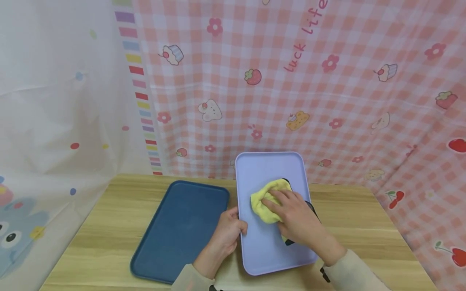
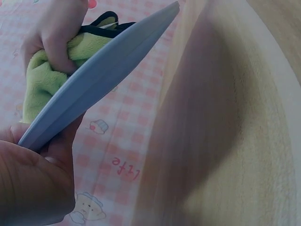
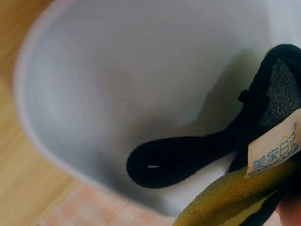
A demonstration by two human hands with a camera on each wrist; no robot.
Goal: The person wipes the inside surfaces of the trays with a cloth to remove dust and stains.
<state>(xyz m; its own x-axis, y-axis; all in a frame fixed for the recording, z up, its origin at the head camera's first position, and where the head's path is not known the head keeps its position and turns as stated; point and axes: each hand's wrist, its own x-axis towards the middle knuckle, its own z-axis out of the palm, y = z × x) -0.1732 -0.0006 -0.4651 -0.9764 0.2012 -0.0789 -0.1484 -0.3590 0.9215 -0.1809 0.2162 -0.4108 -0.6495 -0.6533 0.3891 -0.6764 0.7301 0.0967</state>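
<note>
My left hand (image 1: 227,230) grips a lilac plastic tray (image 1: 269,165) by its left long edge, thumb over the rim and fingers beneath. The tray is raised and tilted above the table, as the left wrist view shows from its side. Bunched under my right hand (image 1: 296,214) is a yellow cleaning cloth (image 1: 263,206) with black edging, held with bent fingers against the tray's inner face. In the right wrist view a black hanging loop (image 3: 160,162) and a printed label (image 3: 277,146) stick out from the cloth.
A dark blue tray (image 1: 178,234) lies flat on the wooden table (image 1: 105,230), left of the lilac one. Pink checked fabric (image 1: 225,93) hangs behind and to the right, with white patterned fabric (image 1: 54,109) on the left.
</note>
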